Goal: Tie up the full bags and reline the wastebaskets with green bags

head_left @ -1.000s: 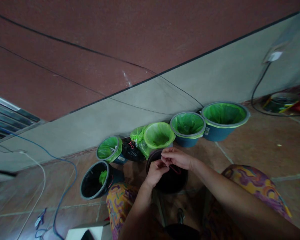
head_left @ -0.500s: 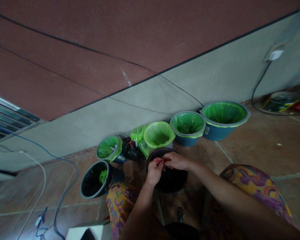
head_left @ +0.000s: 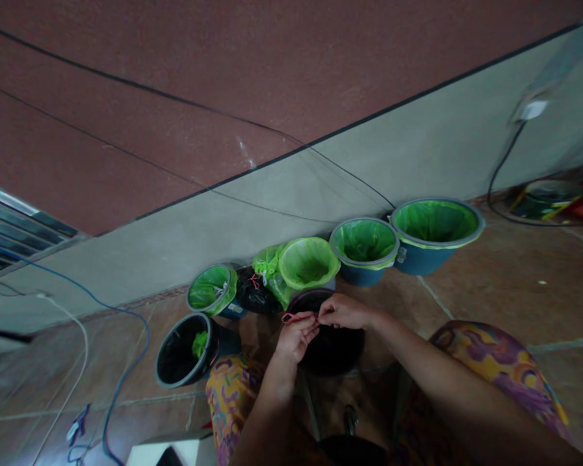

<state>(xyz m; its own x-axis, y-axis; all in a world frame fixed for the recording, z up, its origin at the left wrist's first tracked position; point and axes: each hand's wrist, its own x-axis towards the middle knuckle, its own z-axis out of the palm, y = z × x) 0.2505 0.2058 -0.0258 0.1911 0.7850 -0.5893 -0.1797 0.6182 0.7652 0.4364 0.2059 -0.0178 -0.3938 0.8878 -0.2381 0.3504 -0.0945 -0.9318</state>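
Over a dark bucket (head_left: 334,355) that stands on the floor between my knees, both hands meet. A thin red string (head_left: 290,318) runs across the fingers of my left hand (head_left: 295,338), its loop sticking out to the left. My left hand is closed in a pinch on it. From the right, my right hand (head_left: 344,312) is closed too, its fingertips pinching the string's other end close to the left fingertips. Dark shadow hides what the bucket holds.
Green-lined bins (head_left: 420,254) stand along the wall, beside a tied green bag (head_left: 268,260) and a black bag (head_left: 257,294). A black-lined bin (head_left: 164,369) sits left of my knee. A blue cable (head_left: 116,388) crosses the floor at left.
My left hand has turned and moved slightly left and down, its fingers straighter. The red string, bunched between the hands before, now shows as a loop stretched leftward.
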